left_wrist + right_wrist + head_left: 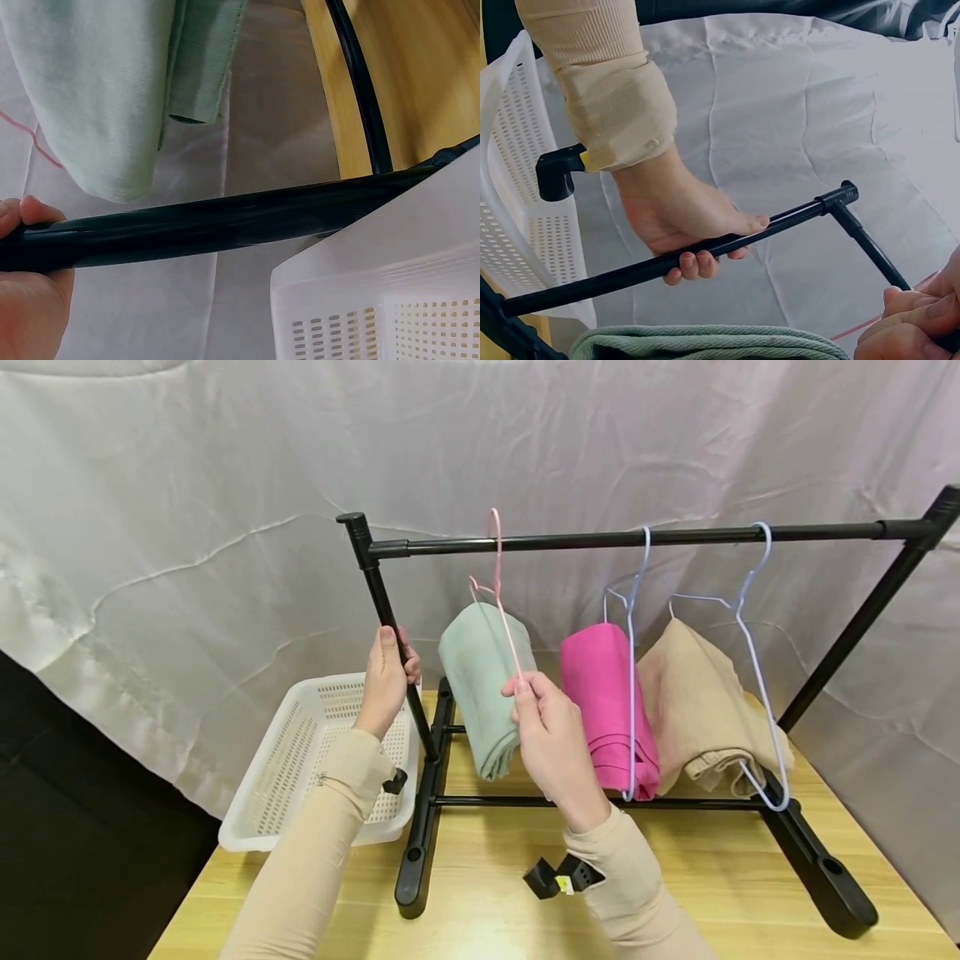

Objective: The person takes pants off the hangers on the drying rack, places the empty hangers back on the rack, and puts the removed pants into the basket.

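Observation:
My left hand (386, 681) grips the left upright of a black garment rack (570, 540), its fingers wrapped round the bar, as the right wrist view also shows. With thumb and fingers my right hand (551, 727) pinches the near end of a pink hanger (499, 568), whose hook sits over the rack's top rail. Over that hanger hangs a folded pale green cloth (480, 685), behind my right hand. To the right, a bright pink cloth (600, 710) and a beige cloth (697, 702) hang on two blue hangers (750, 635).
A white plastic basket (251, 793) with slotted walls stands left of the rack on the wooden table (487, 877). The rack's left foot (414, 881) lies close beside it. Pale curtain fabric (225, 485) hangs behind everything.

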Demonstrator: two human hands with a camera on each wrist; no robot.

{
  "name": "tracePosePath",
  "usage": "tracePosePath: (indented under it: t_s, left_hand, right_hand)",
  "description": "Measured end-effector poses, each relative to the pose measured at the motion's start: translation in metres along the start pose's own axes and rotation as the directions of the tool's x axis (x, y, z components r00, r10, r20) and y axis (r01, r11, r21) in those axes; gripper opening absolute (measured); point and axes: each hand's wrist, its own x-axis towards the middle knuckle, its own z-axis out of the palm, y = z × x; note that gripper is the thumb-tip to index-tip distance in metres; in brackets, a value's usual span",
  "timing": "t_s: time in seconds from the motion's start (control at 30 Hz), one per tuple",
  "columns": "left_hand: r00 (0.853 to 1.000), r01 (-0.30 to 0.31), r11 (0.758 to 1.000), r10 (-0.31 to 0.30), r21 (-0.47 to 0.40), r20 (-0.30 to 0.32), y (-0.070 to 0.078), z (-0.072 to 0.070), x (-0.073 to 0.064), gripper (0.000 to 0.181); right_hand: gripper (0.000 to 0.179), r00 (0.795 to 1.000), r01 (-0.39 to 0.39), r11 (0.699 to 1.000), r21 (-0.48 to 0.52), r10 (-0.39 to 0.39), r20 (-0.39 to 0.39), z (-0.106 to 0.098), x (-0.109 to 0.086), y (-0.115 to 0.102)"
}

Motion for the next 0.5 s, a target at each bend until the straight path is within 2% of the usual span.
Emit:
tracePosePath:
  t_s: [0.37, 0.5]
  left_hand:
    - [1.0, 0.007, 1.0, -0.007, 0.0, 0.011, -0.0007, -0.0008, 0.0013, 0.057]
    - [1.0, 0.015, 1.0, -0.015, 0.004, 0.012, -0.0001, -0.0017, 0.0004, 0.055]
  right_hand:
    - [0.027, 1.0, -0.002, 1.0, -0.016, 0.002, -0.003, -0.0079, -0.0079, -0.0027]
    - [0.026, 1.0, 0.001, 1.0, -0.013, -0.001, -0.003, -0.0084, -0.0081, -0.0025]
